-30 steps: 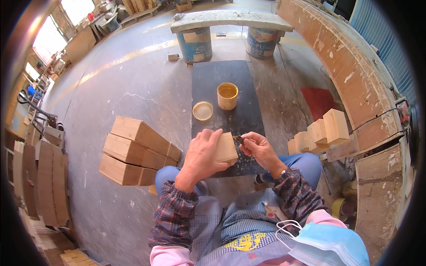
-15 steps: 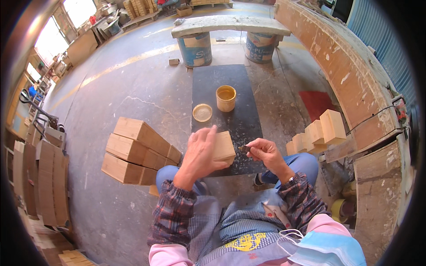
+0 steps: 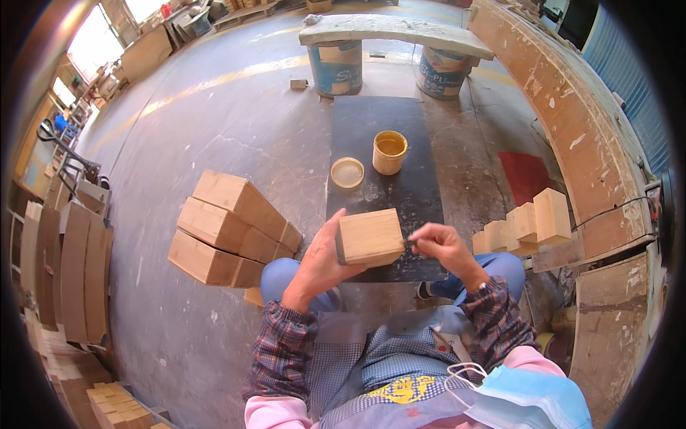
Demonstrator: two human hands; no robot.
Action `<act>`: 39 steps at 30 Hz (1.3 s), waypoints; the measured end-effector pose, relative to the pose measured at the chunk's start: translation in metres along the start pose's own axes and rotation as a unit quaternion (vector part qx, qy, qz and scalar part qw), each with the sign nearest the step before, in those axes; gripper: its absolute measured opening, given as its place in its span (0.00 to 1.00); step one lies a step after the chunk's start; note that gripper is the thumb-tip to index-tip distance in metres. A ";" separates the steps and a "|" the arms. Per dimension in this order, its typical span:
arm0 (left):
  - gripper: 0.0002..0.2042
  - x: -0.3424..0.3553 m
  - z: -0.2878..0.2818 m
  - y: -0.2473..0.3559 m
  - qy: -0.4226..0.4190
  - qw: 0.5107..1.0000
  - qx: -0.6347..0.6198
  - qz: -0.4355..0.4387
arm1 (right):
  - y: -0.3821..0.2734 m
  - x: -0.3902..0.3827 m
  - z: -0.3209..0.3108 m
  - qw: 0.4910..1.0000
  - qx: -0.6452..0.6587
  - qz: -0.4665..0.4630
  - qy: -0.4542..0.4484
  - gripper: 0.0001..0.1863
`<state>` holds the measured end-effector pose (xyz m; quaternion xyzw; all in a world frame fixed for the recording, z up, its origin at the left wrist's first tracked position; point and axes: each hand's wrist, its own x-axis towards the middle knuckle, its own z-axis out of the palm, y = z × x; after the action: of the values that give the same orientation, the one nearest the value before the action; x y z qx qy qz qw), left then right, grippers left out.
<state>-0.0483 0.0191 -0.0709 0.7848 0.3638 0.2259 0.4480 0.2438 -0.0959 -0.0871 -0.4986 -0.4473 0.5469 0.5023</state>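
A pale wooden block (image 3: 371, 234) is gripped by my left hand (image 3: 323, 250), with the palm and fingers against its left end and the thumb along its near lower edge. One broad face of the block is turned up. At the block's right end, my right hand (image 3: 444, 248) pinches a small dark tool (image 3: 409, 243); its tip is at or close to the block's edge, and contact cannot be made out. Beyond the hands, an open round tub (image 3: 389, 159) with yellowish-brown contents stands on a dark board (image 3: 382, 114). Beside it lies a round lid (image 3: 347, 174), pale inside.
Wooden blocks (image 3: 221, 229) are stacked at my left, and more blocks (image 3: 552, 217) stand in a row at my right. Ahead, a plank bench (image 3: 400, 34) rests on two blue buckets (image 3: 337, 70). A long wooden bench wall (image 3: 564, 114) runs along the right side.
The block has been turned so a broad face shows, and my left hand has moved from over it to its left end. My right hand has brought the tool to its right end.
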 end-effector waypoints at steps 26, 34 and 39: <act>0.45 0.008 0.026 0.072 0.069 0.981 0.124 0.136 | -0.069 -0.053 0.028 0.986 -0.088 -0.122 0.065 0.08; 0.47 0.005 0.020 0.076 0.053 0.976 0.172 0.125 | -0.072 -0.037 0.035 0.982 -0.112 -0.116 0.097 0.08; 0.48 0.013 0.030 0.070 0.022 0.958 0.253 0.133 | -0.062 -0.030 0.034 0.979 -0.108 -0.116 0.128 0.09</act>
<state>0.0065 -0.0107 -0.0245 0.9086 0.3116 0.2008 0.1923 0.2159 -0.1197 -0.0189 -0.5604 -0.4910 0.3648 0.5584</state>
